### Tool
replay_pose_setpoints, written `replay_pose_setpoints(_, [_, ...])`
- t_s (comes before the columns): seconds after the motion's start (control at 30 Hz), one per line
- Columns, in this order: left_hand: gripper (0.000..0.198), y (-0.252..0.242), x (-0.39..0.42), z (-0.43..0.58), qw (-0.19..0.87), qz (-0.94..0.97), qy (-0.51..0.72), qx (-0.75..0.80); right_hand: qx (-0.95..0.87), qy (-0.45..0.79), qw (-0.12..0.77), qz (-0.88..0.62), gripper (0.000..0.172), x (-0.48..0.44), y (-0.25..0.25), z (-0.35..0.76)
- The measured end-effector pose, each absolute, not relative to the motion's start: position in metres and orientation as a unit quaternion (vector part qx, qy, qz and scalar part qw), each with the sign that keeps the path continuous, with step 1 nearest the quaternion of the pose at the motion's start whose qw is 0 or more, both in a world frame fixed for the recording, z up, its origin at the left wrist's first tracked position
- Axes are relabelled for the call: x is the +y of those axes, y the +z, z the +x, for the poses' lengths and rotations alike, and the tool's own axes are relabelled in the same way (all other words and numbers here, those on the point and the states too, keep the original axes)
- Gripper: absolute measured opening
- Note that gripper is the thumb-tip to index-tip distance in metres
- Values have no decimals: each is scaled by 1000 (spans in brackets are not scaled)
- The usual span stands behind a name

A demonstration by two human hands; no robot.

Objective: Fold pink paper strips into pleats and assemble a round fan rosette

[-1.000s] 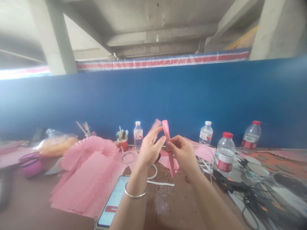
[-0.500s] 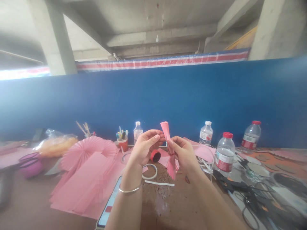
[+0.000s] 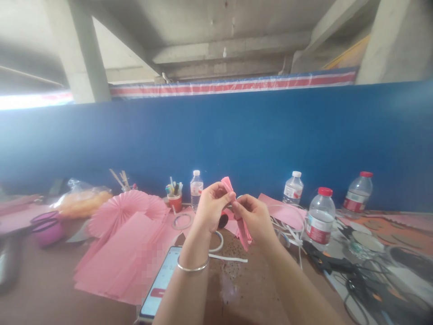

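– What is being grasped?
– A pleated pink paper strip (image 3: pixel 241 229) is being pinched by the fingers (image 3: pixel 230 197) of the left hand (image 3: pixel 210 207) and right hand (image 3: pixel 256 219).
– Where?
– Above the tabletop (image 3: pixel 243 293), right of the phone (image 3: pixel 158 282), it is being held.

Hazy light is strongest far left of the fingers (image 3: pixel 227 199), burning to white above the blue partition (image 3: pixel 237 140). Grey shadow dims the ceiling (image 3: pixel 203 20) over them. A soft reflection glazes the desk (image 3: pixel 233 300) below. Outer edges smear and stretch; blocky pixels mar pink sheets (image 3: pixel 125 253) to their left.
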State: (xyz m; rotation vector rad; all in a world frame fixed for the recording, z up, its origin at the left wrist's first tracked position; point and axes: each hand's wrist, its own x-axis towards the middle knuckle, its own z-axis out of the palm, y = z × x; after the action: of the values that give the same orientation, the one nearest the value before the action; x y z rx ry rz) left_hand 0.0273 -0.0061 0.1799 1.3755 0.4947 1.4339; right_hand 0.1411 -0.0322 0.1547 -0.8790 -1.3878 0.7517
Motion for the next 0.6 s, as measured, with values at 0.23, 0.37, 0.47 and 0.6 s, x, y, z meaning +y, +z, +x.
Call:
replay_pose_setpoints(0.23, [14, 185, -12, 26, 451, 613, 607, 230, -596, 321, 635, -372, 21, -37, 157, 138])
replay_pose_setpoints(0.37, [25, 187, -13, 25, 443, 607, 616, 235, -567, 380, 657, -321, 21, -35, 159, 139])
replay_pose_setpoints(0.47, [30, 185, -8, 23, 437, 591, 634, 238, -550, 448, 663, -240, 21, -33, 158, 143])
replay_pose_setpoints(0.6, [28, 184, -2, 18, 514, 529, 646, 198, -528, 500, 670, -151, 20, -33, 157, 147])
